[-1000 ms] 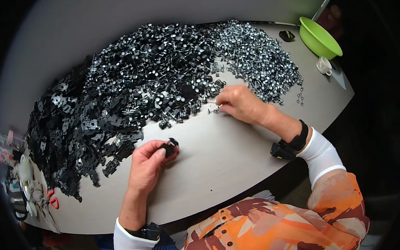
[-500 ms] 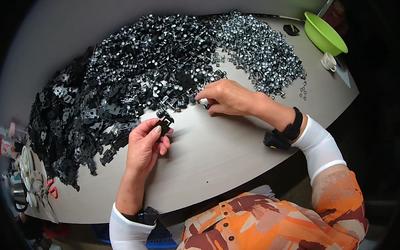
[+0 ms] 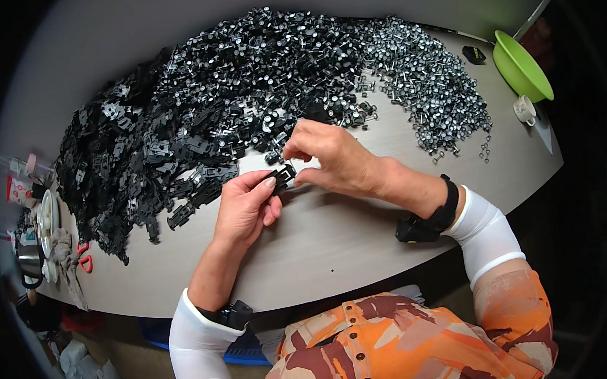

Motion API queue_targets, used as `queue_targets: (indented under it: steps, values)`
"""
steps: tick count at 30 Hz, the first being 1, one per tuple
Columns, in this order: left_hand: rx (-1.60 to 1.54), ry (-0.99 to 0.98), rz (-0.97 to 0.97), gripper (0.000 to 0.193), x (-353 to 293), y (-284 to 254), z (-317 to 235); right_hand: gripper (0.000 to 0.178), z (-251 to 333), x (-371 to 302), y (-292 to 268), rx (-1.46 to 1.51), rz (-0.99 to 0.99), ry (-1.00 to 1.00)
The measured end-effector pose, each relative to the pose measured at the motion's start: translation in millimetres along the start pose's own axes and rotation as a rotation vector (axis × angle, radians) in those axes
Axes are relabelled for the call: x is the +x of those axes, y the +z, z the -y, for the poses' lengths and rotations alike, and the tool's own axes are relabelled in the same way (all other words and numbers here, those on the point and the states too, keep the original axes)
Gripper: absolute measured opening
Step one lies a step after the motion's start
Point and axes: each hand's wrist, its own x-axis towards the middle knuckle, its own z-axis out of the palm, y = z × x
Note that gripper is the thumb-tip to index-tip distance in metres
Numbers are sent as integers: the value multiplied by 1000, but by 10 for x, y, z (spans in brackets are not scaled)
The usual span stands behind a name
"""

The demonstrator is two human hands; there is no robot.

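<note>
Between the thumb and fingers of my left hand (image 3: 245, 209) is a small black plastic clip (image 3: 285, 177) with a slot-like opening at its end. My right hand (image 3: 339, 162) is bent over that end, thumb and fingers curled close to it; whatever they pinch is too small and hidden to name. Just beyond both hands lies a heap of small shiny round-headed metal pieces mixed with black parts (image 3: 257, 69). Flat black plastic parts (image 3: 126, 156) are piled to the left.
A separate heap of small silver metal pins (image 3: 434, 82) lies at the far right of the table (image 3: 360, 234). Past it are a green basin (image 3: 522, 68), a white cup (image 3: 524, 111) and a small black object (image 3: 474, 55). Red-handled scissors (image 3: 84, 259) and a cloth (image 3: 66, 261) lie at left.
My right hand has come from the edge of the heap to the clip in my left hand. The left hand still holds the clip, and the whole view has shifted slightly.
</note>
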Motion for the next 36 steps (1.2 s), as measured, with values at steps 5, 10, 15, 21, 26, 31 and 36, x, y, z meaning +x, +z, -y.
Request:
queue_targets:
  steps: [5, 10, 15, 21, 26, 31, 36]
  values:
    - [-6, 8, 18, 16, 2, 26, 14, 35, -11, -48, 82, -38, 48, 1]
    - [-119, -26, 21, 16, -75, 45, -26, 35, -11, -61, 118, 32, -14, -71]
    - [-107, -14, 102, 22, -62, -47, -120, 32, 45, 18, 166, 107, -25, -68]
    - [-203, 339, 45, 27, 4, -58, -262, 26, 39, 324, 243, 266, -118, 195]
    - [-121, 500, 6, 26, -10, -298, -329, 28, 194, 584, 353, 347, -8, 246]
    - [-330, 578, -64, 24, 32, -589, -527, 18, 30, 478, 526, 188, -44, 7]
    - [-477, 479, 5, 26, 120, -811, -518, 11, 9, 371, 630, 21, 168, -20]
